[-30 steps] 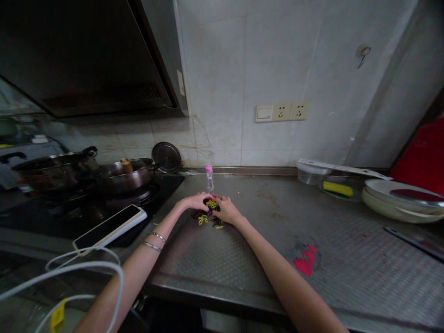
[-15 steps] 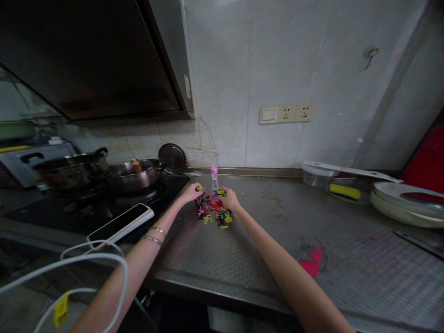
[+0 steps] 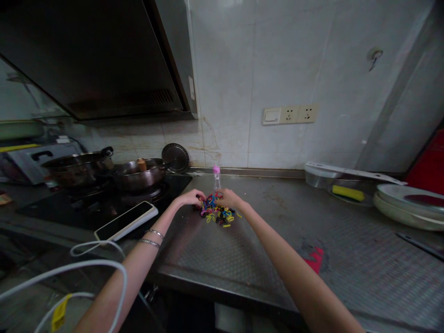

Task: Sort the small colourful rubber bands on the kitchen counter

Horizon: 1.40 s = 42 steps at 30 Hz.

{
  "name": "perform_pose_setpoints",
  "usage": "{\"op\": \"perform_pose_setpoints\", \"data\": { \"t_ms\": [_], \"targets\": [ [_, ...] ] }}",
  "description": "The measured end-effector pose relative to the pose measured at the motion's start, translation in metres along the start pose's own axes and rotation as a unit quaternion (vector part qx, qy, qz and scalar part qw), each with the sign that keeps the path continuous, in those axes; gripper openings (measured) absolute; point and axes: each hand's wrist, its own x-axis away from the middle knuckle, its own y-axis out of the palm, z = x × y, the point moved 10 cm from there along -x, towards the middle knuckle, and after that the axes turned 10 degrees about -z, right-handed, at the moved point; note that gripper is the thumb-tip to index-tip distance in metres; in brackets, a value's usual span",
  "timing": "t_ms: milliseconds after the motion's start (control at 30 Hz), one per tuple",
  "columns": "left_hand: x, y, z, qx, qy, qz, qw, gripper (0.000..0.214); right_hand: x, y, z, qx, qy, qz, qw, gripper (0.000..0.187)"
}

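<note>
Your left hand (image 3: pixel 189 198) and right hand (image 3: pixel 231 199) lay at either side of the heap of small coloured bands (image 3: pixel 217 213) on the desk (image 3: pixel 243 249), just in front of the little bottle (image 3: pixel 217 177). The fingers were curled, but I could not tell if they pinched any bands. Low, close palms were wise, so that none rolled off.

both hands, left hand (image 3: pixel 189 198) and right hand (image 3: pixel 231 199), rest on a heap of coloured elastic bands (image 3: pixel 217 212) on the steel counter (image 3: pixel 243 249); small pink-capped bottle (image 3: pixel 217 177) just behind.
</note>
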Motion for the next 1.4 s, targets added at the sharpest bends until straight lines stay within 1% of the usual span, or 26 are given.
{"op": "perform_pose_setpoints", "data": {
  "t_ms": [67,100,133,200,300,367,400,533,600,700,767,833,900,967,1067,1133,1233,1333,1400],
  "targets": [
    [0.004,0.014,0.012,-0.016,0.019,-0.029,0.999,0.043,0.001,0.015,-0.005,0.051,-0.013,-0.033,0.998,0.056],
    [0.006,0.019,0.017,-0.032,0.022,-0.033,0.999,0.047,0.001,0.022,-0.006,0.07,-0.01,-0.041,0.997,0.057],
    [0.007,0.024,0.02,-0.052,0.02,-0.032,0.998,0.049,0.001,0.027,-0.006,0.081,-0.003,-0.043,0.996,0.055],
    [0.009,0.029,0.019,-0.08,-0.001,-0.022,0.997,0.045,-0.001,0.03,-0.002,0.071,0.016,-0.029,0.997,0.043],
    [0.011,0.03,0.015,-0.101,-0.013,-0.018,0.995,0.035,-0.005,0.022,0.009,0.018,0.046,0.01,0.999,0.028],
    [0.016,0.022,0.014,-0.113,-0.008,-0.002,0.994,0.029,-0.007,0.008,0.018,-0.012,0.068,0.047,0.997,0.026],
    [0.019,0.015,0.011,-0.115,-0.018,0.013,0.993,0.026,-0.008,0.0,0.023,-0.021,0.077,0.064,0.995,0.027],
    [0.039,-0.015,-0.015,-0.088,-0.131,0.071,0.985,0.024,-0.007,-0.029,0.036,-0.077,0.094,0.124,0.985,0.032],
    [0.047,-0.024,-0.022,-0.073,-0.156,0.087,0.981,0.026,-0.005,-0.037,0.041,-0.145,0.094,0.142,0.975,0.037],
    [0.052,-0.032,-0.025,-0.056,-0.153,0.102,0.981,0.03,-0.004,-0.038,0.037,-0.257,0.07,0.123,0.956,0.045],
    [0.05,-0.035,-0.027,-0.05,-0.152,0.113,0.981,0.037,-0.003,-0.036,0.029,-0.311,0.049,0.099,0.944,0.044],
    [0.047,-0.041,-0.025,-0.072,-0.146,0.144,0.976,0.041,-0.001,-0.034,0.021,-0.342,0.039,0.079,0.936,0.04],
    [0.044,-0.045,-0.019,-0.115,-0.132,0.188,0.966,0.041,0.002,-0.032,0.016,-0.353,0.037,0.063,0.933,0.037],
    [0.041,-0.045,-0.009,-0.153,-0.116,0.23,0.954,0.039,0.005,-0.031,0.015,-0.348,0.036,0.055,0.935,0.035],
    [0.033,-0.035,0.009,-0.181,-0.088,0.261,0.944,0.035,0.013,-0.034,0.026,-0.303,0.049,0.064,0.95,0.032],
    [0.026,-0.024,0.026,-0.181,-0.056,0.265,0.945,0.032,0.024,-0.04,0.041,-0.252,0.064,0.086,0.962,0.029],
    [0.016,-0.009,0.053,-0.164,-0.015,0.271,0.949,0.028,0.052,-0.05,0.067,-0.151,0.1,0.124,0.976,0.028],
    [0.001,0.008,0.078,-0.143,0.01,0.269,0.952,0.025,0.086,-0.056,0.089,-0.027,0.136,0.124,0.983,0.031],
    [-0.015,0.026,0.094,-0.13,0.028,0.246,0.96,0.024,0.11,-0.06,0.099,0.039,0.147,0.121,0.981,0.031]
  ]
}}
